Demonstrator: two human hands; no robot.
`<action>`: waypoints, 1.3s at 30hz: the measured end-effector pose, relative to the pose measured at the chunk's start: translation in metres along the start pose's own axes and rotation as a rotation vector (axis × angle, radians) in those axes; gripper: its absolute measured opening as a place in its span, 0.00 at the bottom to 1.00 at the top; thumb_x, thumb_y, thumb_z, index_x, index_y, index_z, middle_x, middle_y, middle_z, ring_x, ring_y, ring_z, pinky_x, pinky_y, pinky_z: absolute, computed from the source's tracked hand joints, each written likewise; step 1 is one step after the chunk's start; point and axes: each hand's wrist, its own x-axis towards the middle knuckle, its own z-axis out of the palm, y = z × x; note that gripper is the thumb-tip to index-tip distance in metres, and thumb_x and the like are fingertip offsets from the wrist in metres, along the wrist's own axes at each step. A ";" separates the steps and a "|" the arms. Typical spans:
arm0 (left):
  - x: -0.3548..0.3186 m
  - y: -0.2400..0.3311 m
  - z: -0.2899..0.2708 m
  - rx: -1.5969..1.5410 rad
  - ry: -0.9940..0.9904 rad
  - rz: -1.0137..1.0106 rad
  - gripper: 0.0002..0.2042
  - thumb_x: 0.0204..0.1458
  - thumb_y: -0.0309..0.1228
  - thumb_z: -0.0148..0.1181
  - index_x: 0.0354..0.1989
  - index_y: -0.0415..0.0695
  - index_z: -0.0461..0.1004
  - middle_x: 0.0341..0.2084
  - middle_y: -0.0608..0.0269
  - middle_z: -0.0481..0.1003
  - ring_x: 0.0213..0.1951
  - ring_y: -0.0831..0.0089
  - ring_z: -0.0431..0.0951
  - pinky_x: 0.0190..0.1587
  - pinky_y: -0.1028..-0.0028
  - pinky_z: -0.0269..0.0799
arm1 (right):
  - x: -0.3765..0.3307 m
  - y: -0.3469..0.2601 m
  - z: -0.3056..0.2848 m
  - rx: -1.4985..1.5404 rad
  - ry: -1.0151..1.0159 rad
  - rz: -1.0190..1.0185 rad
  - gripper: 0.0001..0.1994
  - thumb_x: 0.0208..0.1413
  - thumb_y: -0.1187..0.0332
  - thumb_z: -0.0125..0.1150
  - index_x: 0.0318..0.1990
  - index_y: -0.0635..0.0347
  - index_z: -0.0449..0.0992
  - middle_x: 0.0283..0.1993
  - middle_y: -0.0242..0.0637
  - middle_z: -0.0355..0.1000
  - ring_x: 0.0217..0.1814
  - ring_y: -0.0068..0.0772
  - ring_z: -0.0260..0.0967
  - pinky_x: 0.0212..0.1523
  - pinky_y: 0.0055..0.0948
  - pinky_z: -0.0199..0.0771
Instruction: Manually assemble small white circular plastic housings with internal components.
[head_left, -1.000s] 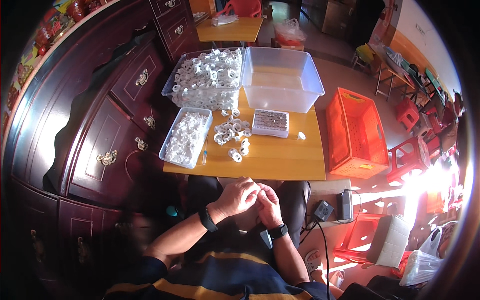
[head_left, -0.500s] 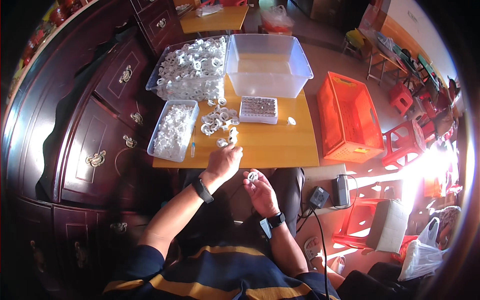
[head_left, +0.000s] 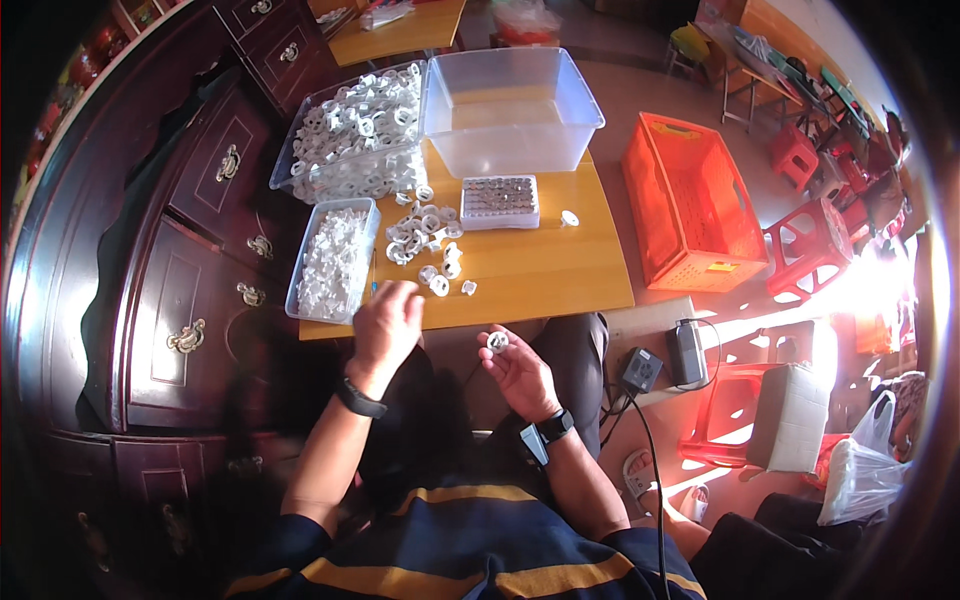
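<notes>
head view: my right hand (head_left: 518,368) sits below the front edge of the tabletop (head_left: 540,270), palm turned up, fingertips pinching a small white ring (head_left: 497,342). the ring is round, so it has no clear long axis; its open face looks up toward the camera. it lies just off the tabletop edge, over my lap.

my left hand (head_left: 387,322) is at about nine o'clock from the ring, well apart from it, back of the hand up, fingers loosely curled over the tabletop's front edge. it is blurred, and i cannot tell whether it pinches anything. it hovers just beside the lower corner of a small clear tray (head_left: 333,260) full of tiny white parts, whose long axis runs from twelve to six o'clock.

at twelve o'clock from my left hand lies a loose heap of white rings (head_left: 425,235) on the tabletop, a few strays trailing down toward the front edge. at one o'clock from the heap stands a small rectangular box (head_left: 499,200) of packed grey pieces, long axis nine to three, with one lone ring (head_left: 570,217) at its three o'clock. behind these, a big clear bin of white rings (head_left: 352,140) sits at eleven o'clock and a large clear tub (head_left: 510,108) at twelve. an orange crate (head_left: 695,205) stands on the floor at three o'clock from the tabletop.
</notes>
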 end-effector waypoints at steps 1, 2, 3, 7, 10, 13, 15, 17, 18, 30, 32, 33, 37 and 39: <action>0.000 -0.012 -0.004 0.024 0.048 0.022 0.07 0.52 0.28 0.63 0.38 0.44 0.76 0.32 0.56 0.77 0.33 0.53 0.79 0.33 0.60 0.75 | -0.001 0.000 0.000 -0.021 -0.008 -0.004 0.19 0.66 0.75 0.45 0.63 0.67 0.63 0.58 0.50 0.71 0.51 0.36 0.76 0.54 0.30 0.78; -0.002 -0.023 -0.009 0.090 0.002 -0.013 0.09 0.52 0.30 0.64 0.40 0.44 0.75 0.32 0.55 0.77 0.34 0.51 0.79 0.35 0.58 0.75 | -0.001 0.000 -0.001 -0.042 -0.017 -0.003 0.19 0.67 0.74 0.45 0.64 0.67 0.63 0.57 0.50 0.72 0.51 0.36 0.76 0.55 0.30 0.78; -0.001 -0.030 -0.013 0.183 -0.066 -0.036 0.10 0.51 0.31 0.64 0.41 0.44 0.75 0.32 0.54 0.77 0.35 0.50 0.79 0.36 0.57 0.75 | -0.002 0.000 -0.001 -0.035 -0.014 -0.008 0.19 0.67 0.74 0.45 0.64 0.67 0.63 0.57 0.50 0.72 0.51 0.36 0.76 0.55 0.30 0.78; -0.002 -0.043 -0.017 0.344 -0.243 -0.094 0.15 0.50 0.33 0.66 0.44 0.42 0.73 0.33 0.48 0.77 0.36 0.47 0.80 0.37 0.55 0.76 | 0.001 0.001 -0.001 -0.037 -0.082 -0.005 0.18 0.68 0.71 0.47 0.63 0.65 0.64 0.56 0.48 0.73 0.51 0.35 0.76 0.55 0.30 0.77; -0.003 -0.050 -0.012 0.373 -0.286 -0.118 0.14 0.50 0.32 0.66 0.41 0.40 0.72 0.32 0.46 0.77 0.35 0.46 0.80 0.37 0.54 0.76 | -0.002 0.000 0.003 -0.017 -0.106 0.008 0.18 0.68 0.69 0.49 0.62 0.64 0.65 0.55 0.46 0.73 0.51 0.34 0.76 0.54 0.29 0.77; -0.003 -0.058 -0.005 0.389 -0.282 -0.124 0.12 0.49 0.30 0.64 0.39 0.40 0.71 0.31 0.45 0.77 0.34 0.45 0.80 0.37 0.52 0.76 | -0.002 0.000 0.003 0.026 -0.143 0.023 0.16 0.67 0.69 0.50 0.60 0.64 0.66 0.55 0.46 0.73 0.51 0.34 0.76 0.55 0.30 0.77; -0.004 -0.059 -0.005 0.401 -0.294 -0.138 0.11 0.49 0.29 0.63 0.38 0.39 0.71 0.30 0.45 0.77 0.33 0.44 0.79 0.37 0.51 0.75 | 0.000 0.001 0.001 0.064 -0.174 0.029 0.16 0.67 0.69 0.51 0.59 0.64 0.67 0.54 0.46 0.73 0.52 0.35 0.75 0.56 0.32 0.76; -0.008 -0.051 -0.007 0.384 -0.224 -0.095 0.09 0.47 0.26 0.60 0.37 0.39 0.71 0.29 0.45 0.77 0.33 0.44 0.79 0.37 0.50 0.74 | 0.000 0.000 0.000 0.073 -0.192 0.032 0.15 0.67 0.68 0.51 0.57 0.63 0.68 0.54 0.45 0.74 0.52 0.35 0.75 0.56 0.31 0.76; -0.010 -0.047 -0.012 0.385 -0.233 -0.089 0.09 0.47 0.26 0.60 0.37 0.39 0.71 0.29 0.45 0.77 0.33 0.44 0.79 0.37 0.50 0.74 | 0.000 0.000 0.000 0.081 -0.187 0.027 0.15 0.67 0.68 0.51 0.57 0.63 0.68 0.54 0.45 0.74 0.52 0.35 0.75 0.56 0.31 0.76; -0.006 -0.030 -0.067 0.222 -0.086 -0.170 0.08 0.60 0.31 0.53 0.34 0.40 0.74 0.27 0.45 0.78 0.30 0.45 0.78 0.33 0.56 0.73 | -0.001 -0.001 0.003 0.152 -0.145 0.076 0.17 0.66 0.67 0.52 0.59 0.64 0.67 0.56 0.49 0.72 0.51 0.34 0.76 0.53 0.29 0.78; -0.006 -0.019 -0.081 0.057 -0.078 -0.120 0.07 0.61 0.30 0.54 0.35 0.39 0.74 0.23 0.47 0.75 0.24 0.51 0.77 0.30 0.64 0.73 | -0.001 -0.001 0.005 0.162 -0.150 0.080 0.17 0.66 0.67 0.52 0.59 0.64 0.67 0.56 0.49 0.72 0.51 0.34 0.76 0.54 0.30 0.78; -0.007 -0.015 -0.086 -0.041 -0.140 -0.132 0.08 0.63 0.30 0.53 0.39 0.38 0.76 0.21 0.55 0.75 0.19 0.67 0.74 0.27 0.72 0.71 | -0.001 -0.002 0.006 0.163 -0.159 0.085 0.17 0.66 0.67 0.52 0.59 0.63 0.67 0.56 0.48 0.72 0.51 0.34 0.76 0.54 0.30 0.78; -0.015 0.026 -0.095 -0.442 -0.267 -0.207 0.11 0.63 0.30 0.56 0.47 0.35 0.77 0.24 0.68 0.76 0.22 0.85 0.71 0.25 0.81 0.69 | -0.003 -0.005 0.014 0.164 -0.182 0.082 0.16 0.67 0.67 0.52 0.58 0.63 0.67 0.55 0.48 0.72 0.52 0.34 0.76 0.54 0.30 0.78; -0.015 0.045 -0.089 -0.436 -0.276 -0.122 0.08 0.57 0.24 0.60 0.43 0.36 0.78 0.24 0.66 0.78 0.22 0.84 0.73 0.25 0.80 0.70 | -0.003 -0.003 0.015 0.161 -0.149 0.088 0.15 0.67 0.67 0.52 0.58 0.62 0.67 0.54 0.46 0.73 0.52 0.35 0.76 0.56 0.32 0.77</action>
